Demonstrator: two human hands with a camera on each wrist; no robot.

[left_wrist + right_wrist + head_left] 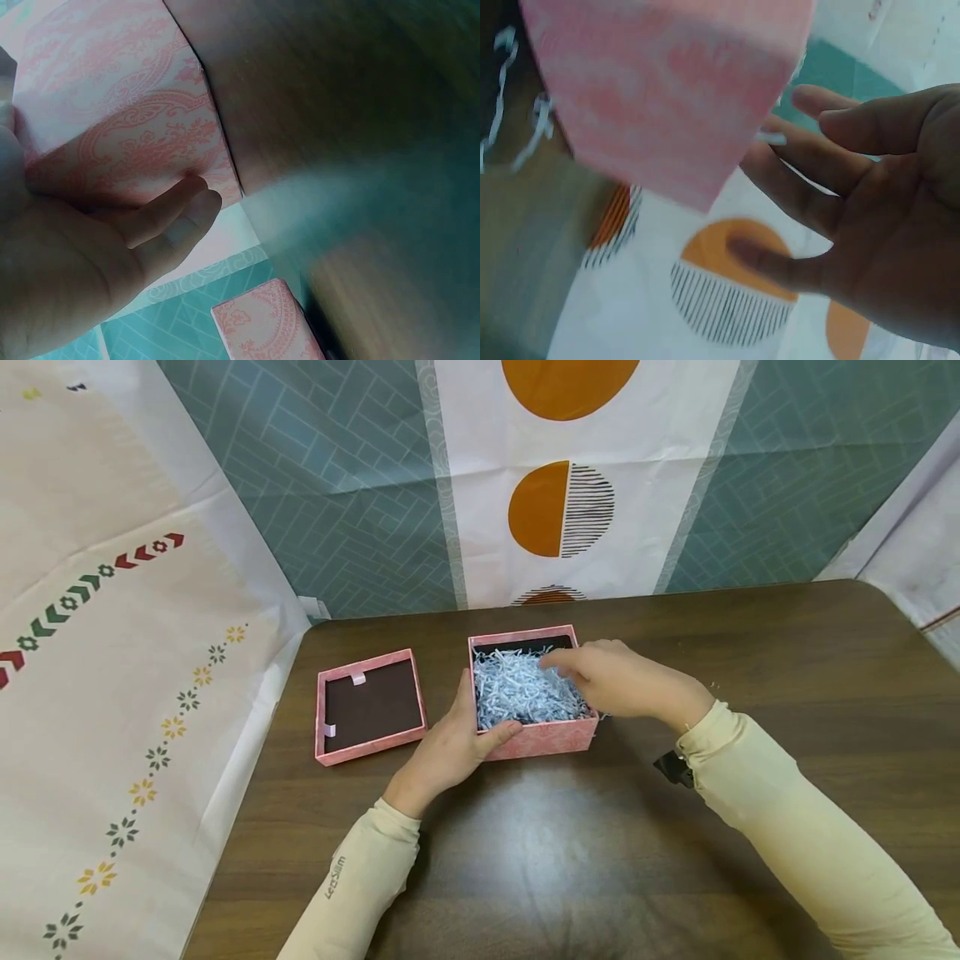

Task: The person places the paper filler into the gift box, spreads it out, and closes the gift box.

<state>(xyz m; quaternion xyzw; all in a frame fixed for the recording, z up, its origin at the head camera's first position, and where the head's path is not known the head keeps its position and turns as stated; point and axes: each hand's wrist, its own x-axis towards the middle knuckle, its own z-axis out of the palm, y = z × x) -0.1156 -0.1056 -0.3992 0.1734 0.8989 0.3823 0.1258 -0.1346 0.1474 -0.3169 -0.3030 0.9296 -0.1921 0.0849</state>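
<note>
A pink patterned box [536,739] stands on the table, filled with pale blue shredded paper [525,687]. My left hand [448,745] holds the box at its near left corner, the thumb across the front rim and the fingers along the left side. In the left wrist view, two fingertips [201,196] press against the patterned side. Over the right part of the shreds is my right hand [611,677], palm down, its fingertips at the paper. The right wrist view shows its fingers [795,161] loosely spread, with a pale strip beside them.
Left of the box, the pink lid [375,706] lies inside up, with a dark lining and two small white tabs. A few loose shreds lie by the box's right side. Patterned cloth [360,468] hangs behind the brown table [750,643] and at its left.
</note>
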